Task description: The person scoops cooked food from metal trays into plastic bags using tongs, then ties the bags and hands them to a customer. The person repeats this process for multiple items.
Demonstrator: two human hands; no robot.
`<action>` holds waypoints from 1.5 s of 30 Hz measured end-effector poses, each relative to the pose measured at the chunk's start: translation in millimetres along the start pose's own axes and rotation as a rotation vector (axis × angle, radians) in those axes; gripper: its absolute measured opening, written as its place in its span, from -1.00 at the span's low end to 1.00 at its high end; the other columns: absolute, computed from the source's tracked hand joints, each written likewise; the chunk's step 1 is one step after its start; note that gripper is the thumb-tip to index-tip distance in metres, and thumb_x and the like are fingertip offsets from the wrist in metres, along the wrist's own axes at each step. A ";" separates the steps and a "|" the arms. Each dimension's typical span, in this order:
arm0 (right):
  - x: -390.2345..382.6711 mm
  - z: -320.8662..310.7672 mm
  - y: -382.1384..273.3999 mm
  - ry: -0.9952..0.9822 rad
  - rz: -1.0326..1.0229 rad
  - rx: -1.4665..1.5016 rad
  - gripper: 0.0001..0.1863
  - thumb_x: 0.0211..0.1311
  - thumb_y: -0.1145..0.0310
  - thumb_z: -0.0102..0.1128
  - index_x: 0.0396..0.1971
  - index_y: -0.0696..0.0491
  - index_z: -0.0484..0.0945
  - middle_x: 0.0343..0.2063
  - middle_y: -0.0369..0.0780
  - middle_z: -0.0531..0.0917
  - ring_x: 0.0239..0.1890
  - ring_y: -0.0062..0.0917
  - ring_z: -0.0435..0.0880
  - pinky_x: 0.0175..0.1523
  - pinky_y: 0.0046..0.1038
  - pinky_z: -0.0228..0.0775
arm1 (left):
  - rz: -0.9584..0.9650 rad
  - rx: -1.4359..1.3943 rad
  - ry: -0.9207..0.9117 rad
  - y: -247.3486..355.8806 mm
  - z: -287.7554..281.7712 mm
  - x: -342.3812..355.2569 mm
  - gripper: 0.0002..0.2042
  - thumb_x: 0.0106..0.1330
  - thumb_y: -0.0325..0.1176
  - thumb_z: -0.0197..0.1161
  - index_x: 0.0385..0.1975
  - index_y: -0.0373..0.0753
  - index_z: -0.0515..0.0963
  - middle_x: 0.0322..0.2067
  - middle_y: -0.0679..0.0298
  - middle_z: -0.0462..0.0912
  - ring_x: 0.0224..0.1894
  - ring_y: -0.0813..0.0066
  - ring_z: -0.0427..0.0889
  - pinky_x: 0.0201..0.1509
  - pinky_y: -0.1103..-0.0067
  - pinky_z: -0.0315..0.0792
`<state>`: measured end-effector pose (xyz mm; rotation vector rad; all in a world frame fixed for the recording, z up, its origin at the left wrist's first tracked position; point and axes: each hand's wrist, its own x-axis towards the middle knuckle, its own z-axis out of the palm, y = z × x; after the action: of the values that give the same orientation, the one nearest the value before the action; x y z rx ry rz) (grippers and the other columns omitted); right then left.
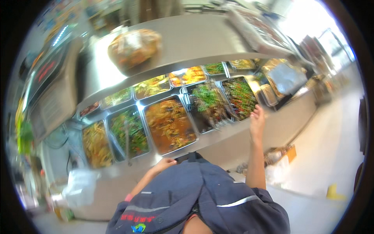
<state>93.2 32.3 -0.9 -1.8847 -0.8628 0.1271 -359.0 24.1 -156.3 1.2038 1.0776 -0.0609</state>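
My right hand (256, 120) reaches forward beside the near right corner of a tray of dark food with green and red pieces (242, 95). Its fingers look loosely bent and apart, somewhat blurred, and nothing shows in them. Low in front of my dark blue jacket (194, 175), my left hand (165, 163) is close to the counter's near edge, below a tray of orange-brown stew (169, 124). Its fingers are partly hidden, so I cannot make out whether it holds anything. Between these trays is a tray of greens and dark pieces (208, 101).
A steel shelf (194, 37) runs above the back trays and carries a blurred bag of food (134, 48). A scale-like machine (54, 85) stands left. A tray of greens (128, 130) holds a long-handled utensil. Bags and a box (274, 156) lie on the floor at right.
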 end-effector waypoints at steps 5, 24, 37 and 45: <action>88.3 -44.5 130.5 0.292 0.163 0.053 -0.79 0.35 0.35 0.26 -0.12 0.12 0.61 -0.26 -0.19 0.70 -0.15 -0.51 0.68 0.00 -0.47 0.48 | -0.074 -1.403 0.108 -27.9 10.5 36.8 -0.75 0.47 -0.36 0.16 -0.02 -0.42 0.47 -0.03 0.01 0.60 0.03 0.12 0.62 0.17 0.36 0.59; 385.0 -76.8 291.0 0.430 0.186 -0.454 -0.55 0.23 0.02 0.39 -0.32 0.20 0.70 -0.31 -0.02 0.76 -0.23 -0.19 0.74 -0.07 -0.17 0.53 | -0.221 -1.257 0.614 -34.5 40.8 -4.2 -0.59 0.53 -0.33 -0.01 0.28 -0.38 0.29 0.15 -0.06 0.53 0.06 0.11 0.61 0.10 0.29 0.59; 407.9 -144.5 378.2 0.250 -0.280 -0.666 -0.68 0.42 0.28 0.09 -0.03 0.19 0.64 -0.07 -0.01 0.73 -0.05 -0.12 0.72 -0.01 -0.19 0.56 | -0.086 -1.226 0.525 46.6 76.6 -28.6 -0.74 0.47 -0.30 0.18 0.00 -0.34 0.52 -0.03 0.08 0.68 -0.09 0.29 0.69 0.03 0.39 0.62; 285.3 -155.5 346.9 0.413 -0.544 -1.033 -0.65 0.38 0.35 0.01 0.01 0.19 0.64 -0.11 -0.03 0.74 -0.15 -0.25 0.74 -0.15 -0.28 0.57 | -0.053 -1.041 0.649 39.0 85.2 -33.6 -0.74 0.48 -0.32 0.17 0.03 -0.33 0.48 -0.11 0.15 0.68 -0.14 0.37 0.69 -0.06 0.43 0.63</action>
<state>548.8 10.5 -134.7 -2.3453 -1.2229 -1.2026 -301.1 -41.4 -108.8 0.2226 1.4167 0.8081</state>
